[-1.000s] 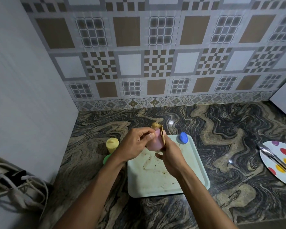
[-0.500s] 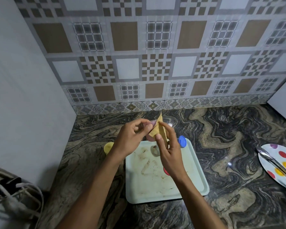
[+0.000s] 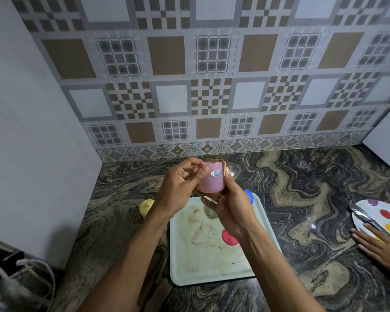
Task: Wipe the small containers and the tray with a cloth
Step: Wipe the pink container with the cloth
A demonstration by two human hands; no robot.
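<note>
Holding a small pink container [image 3: 212,179] up above the far end of the tray [image 3: 214,264], upright, its oval label facing the camera. Left hand [image 3: 178,188] curling at the container's left side, thumb and fingertips pinched close together against its rim and wall. Right hand [image 3: 229,208] cupping from below and the right, fingers wrapped up along the right wall and pressing a tan cloth [image 3: 223,167] against it; only a thin edge of cloth peeking out over the rim and beside the fingers.

Lying flat on the dark marbled counter [image 3: 302,188] below, the pale tray showing brown smears and crumbs across its middle. Resting on the tray: a red lid [image 3: 227,237], partly hidden under the right wrist, and a blue lid [image 3: 249,195] at the far right corner, half covered by the right hand. Standing just left of the tray, a yellow container [image 3: 146,207], partly blocked by the left forearm.

Sitting well to the right, a white plate with coloured dots [image 3: 383,218] carrying metal tongs [image 3: 365,218]; another person's hand [image 3: 378,244] lying open at its near edge. Bunching at the lower left, grey cables [image 3: 20,282].
</note>
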